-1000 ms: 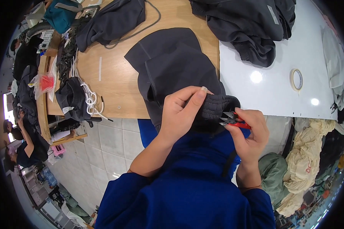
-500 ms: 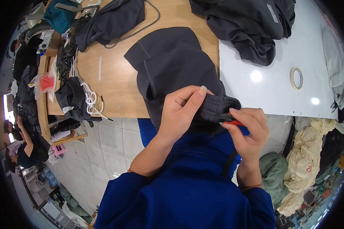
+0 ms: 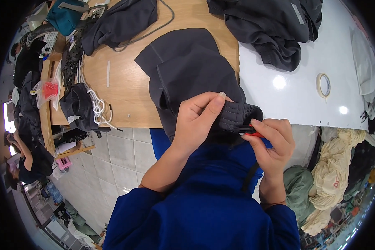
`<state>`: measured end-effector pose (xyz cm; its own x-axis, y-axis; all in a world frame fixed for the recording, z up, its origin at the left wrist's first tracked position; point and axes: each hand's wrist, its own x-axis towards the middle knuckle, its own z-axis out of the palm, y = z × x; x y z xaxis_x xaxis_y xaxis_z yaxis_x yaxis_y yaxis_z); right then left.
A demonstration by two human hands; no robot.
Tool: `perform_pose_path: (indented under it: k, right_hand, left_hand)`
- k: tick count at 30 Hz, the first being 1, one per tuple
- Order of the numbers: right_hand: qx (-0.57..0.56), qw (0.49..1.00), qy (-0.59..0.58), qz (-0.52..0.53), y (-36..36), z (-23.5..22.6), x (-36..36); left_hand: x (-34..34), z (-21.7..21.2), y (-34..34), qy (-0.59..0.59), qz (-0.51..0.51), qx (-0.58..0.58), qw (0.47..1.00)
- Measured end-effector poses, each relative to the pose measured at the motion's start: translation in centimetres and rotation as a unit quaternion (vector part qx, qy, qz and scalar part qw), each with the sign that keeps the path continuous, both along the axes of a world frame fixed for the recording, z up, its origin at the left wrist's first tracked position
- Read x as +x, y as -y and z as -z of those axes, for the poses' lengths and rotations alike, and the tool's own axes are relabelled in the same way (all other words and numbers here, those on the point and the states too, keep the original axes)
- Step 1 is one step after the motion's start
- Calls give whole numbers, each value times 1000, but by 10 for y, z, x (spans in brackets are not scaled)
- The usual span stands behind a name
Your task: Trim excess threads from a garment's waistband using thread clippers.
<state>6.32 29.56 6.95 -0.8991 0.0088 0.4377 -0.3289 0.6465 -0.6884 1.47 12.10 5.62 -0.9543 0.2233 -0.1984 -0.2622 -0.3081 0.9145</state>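
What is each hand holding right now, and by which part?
Left hand grips the dark garment by its ribbed cuff. Right hand pinches a small red-handled tool by its handle, at the cuff.

Subject wears a royal-blue, smooth-knit, short-sleeved top (image 3: 204, 208). The fabric is plain, with no print or marking visible, and it fills the lower centre of the view. Both sleeves end above the elbow; the sleeve hems are broad and loosely folded. Forearms are bare, as are the left hand (image 3: 196, 121) and the right hand (image 3: 273, 141). No gloves, watch, rings or wristbands are visible. Nails on the left fingers (image 3: 214, 106) are short and unpainted. One narrow dark strap (image 3: 250, 177) lies against the front of the top.
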Motion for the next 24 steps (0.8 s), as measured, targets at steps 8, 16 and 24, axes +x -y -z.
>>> perform_pose_path:
  k: [8, 16, 24]
  right_hand:
    - [31, 999, -5, -1, 0, -8, -1]
    - [38, 999, -5, -3, 1, -9, -2]
    - [11, 1000, -3, -6, 2, 1, -1]
  left_hand:
    - [0, 3, 1, -2, -4, -3, 1000]
    - [0, 3, 1, -7, 4, -10, 1000]
    - [-1, 0, 2, 14, 11, 4, 1000]
